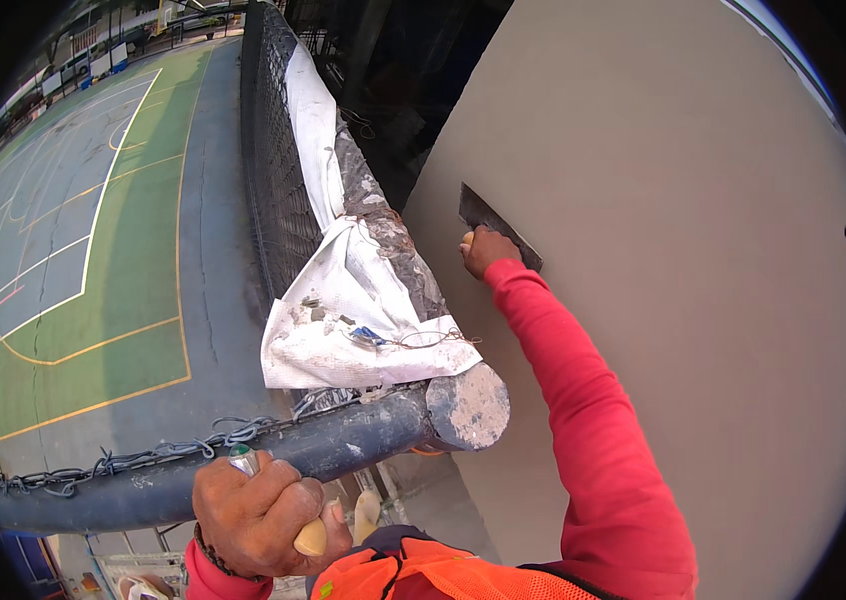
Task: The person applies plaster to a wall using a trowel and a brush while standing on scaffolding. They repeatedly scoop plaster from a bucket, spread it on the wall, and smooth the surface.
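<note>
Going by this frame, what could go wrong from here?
The trowel in the right hand appears to touch the smooth wall; a tilted edge might score it.
The left hand grips a wooden handle by the dark pipe; a slip might drop it.
Loose debris lies on the white sheet; a knock might scatter it.

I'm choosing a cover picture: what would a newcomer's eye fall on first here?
Probably the bright red sleeve rising from the lower right to the right hand, which holds a dark trowel at the smooth greyish surface. Next, likely the crumpled white sheet near the centre, above the dark pipe, then the green-and-blue sports court on the left.
</note>
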`<state>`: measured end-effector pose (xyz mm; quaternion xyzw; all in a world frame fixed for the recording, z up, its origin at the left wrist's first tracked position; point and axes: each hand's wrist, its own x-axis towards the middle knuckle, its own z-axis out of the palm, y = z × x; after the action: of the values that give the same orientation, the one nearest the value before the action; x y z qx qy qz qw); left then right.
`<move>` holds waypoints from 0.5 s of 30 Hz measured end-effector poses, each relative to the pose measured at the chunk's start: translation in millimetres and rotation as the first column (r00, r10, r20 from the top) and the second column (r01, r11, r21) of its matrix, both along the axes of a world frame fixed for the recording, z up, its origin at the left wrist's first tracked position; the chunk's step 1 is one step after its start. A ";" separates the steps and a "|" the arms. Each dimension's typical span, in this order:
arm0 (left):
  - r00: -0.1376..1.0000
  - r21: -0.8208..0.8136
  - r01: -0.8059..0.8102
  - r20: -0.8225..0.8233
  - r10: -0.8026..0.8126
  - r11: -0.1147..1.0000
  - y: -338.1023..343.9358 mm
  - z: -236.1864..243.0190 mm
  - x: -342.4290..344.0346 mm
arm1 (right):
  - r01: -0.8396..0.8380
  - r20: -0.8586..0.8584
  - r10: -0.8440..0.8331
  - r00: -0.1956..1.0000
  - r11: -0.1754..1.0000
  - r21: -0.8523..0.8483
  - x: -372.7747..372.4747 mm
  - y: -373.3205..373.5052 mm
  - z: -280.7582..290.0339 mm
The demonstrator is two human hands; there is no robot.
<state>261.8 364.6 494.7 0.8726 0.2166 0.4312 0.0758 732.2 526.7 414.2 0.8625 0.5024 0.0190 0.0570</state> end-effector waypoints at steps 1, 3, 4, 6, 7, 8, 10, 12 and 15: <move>1.000 -0.001 0.004 0.005 -0.004 1.000 0.5 0.2 0.4 | 0.014 0.019 -0.014 1.000 1.000 0.014 1.4 5.0 0.7; 1.000 -0.001 0.009 0.011 -0.009 1.000 1.3 0.3 1.2 | 0.021 0.012 -0.021 1.000 0.999 0.035 3.0 12.7 4.6; 1.000 0.001 0.007 0.011 -0.007 1.000 1.3 0.3 1.4 | 0.029 0.012 -0.030 0.999 0.999 0.042 3.1 15.1 7.7; 1.000 0.007 -0.010 0.007 0.010 1.000 0.3 0.4 1.0 | 0.044 0.012 -0.046 0.999 0.993 0.112 3.2 19.0 18.6; 1.000 0.011 -0.019 0.000 0.019 1.000 -0.3 0.4 0.4 | 0.054 0.014 -0.057 0.998 0.987 0.150 3.1 20.0 25.9; 1.000 0.037 -0.031 0.004 0.031 0.999 -0.9 0.3 -0.2 | 0.057 0.018 -0.062 0.998 0.983 0.176 3.4 20.4 34.5; 1.000 0.018 -0.017 0.013 0.017 1.000 -1.4 -1.1 -1.1 | 0.061 0.037 -0.071 0.997 0.970 0.234 2.8 19.3 52.9; 1.000 0.006 -0.016 0.027 0.016 1.000 -2.4 -2.9 -1.6 | 0.047 0.047 -0.066 0.997 0.944 0.327 1.6 11.7 71.8; 0.999 0.021 -0.022 0.026 0.022 1.000 -3.2 -4.4 -2.4 | 0.054 0.054 -0.088 0.995 0.890 0.452 0.4 -8.8 103.7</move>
<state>259.5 361.4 490.3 0.8653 0.2206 0.4454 0.0647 732.6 517.8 517.8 0.8688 0.4500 0.1640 -0.1254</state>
